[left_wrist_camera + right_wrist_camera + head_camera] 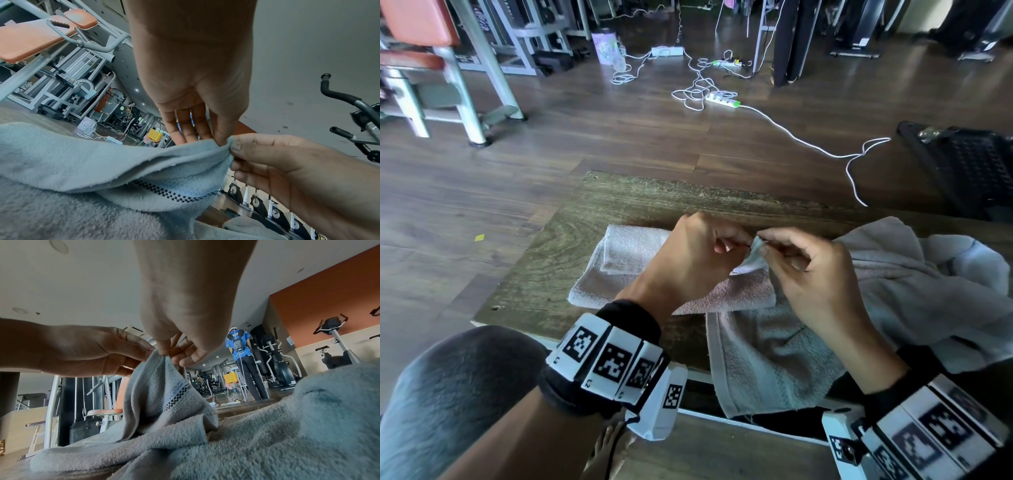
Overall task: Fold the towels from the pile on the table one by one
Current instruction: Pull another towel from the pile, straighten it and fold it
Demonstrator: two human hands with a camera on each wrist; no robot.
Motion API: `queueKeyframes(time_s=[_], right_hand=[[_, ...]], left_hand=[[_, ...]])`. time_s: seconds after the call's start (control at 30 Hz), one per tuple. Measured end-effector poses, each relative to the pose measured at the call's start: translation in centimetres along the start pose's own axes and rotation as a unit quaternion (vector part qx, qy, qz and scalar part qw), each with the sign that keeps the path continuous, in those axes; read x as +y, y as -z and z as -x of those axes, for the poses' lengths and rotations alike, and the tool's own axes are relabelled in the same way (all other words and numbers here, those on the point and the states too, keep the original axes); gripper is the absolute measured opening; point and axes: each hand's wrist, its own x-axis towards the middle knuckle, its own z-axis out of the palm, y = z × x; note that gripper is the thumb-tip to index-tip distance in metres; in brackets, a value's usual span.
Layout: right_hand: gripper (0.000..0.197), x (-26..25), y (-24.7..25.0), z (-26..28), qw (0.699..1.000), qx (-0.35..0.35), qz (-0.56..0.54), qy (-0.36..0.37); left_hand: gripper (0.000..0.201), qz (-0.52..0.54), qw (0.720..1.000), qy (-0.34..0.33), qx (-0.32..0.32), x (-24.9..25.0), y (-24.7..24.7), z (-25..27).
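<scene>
Folded towels (619, 255), at least two, stacked at table (571, 219) left; current towel (763, 356) mid-table, one corner pinched jointly by left hand (698, 253) and right hand (815, 274); unfolded pile (914, 284) remains right.

Head overhead — wrists low, close

Grey towel (164, 402), black-checked stripe (176, 398)
</scene>
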Motion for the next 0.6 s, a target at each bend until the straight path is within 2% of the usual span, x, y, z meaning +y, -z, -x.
queueKeyframes(time_s=[0.13, 0.37, 0.6], right_hand=[[0.020, 0.06, -0.16, -0.12, 1.000, -0.015, -0.014, -0.010], [0.012, -0.17, -0.15, -0.30, 1.000, -0.005, -0.004, 0.019], [0.014, -0.36, -0.22, -0.28, 0.999, -0.026, -0.003, 0.024]], left_hand=[[0.015, -0.002, 1.000, 0.000, 0.003, 0.01, 0.13, 0.26], [0.015, 0.013, 1.000, 0.010, 0.015, 0.18, 0.37, 0.55], [0.012, 0.019, 1.000, 0.012, 0.014, 0.12, 0.32, 0.64]])
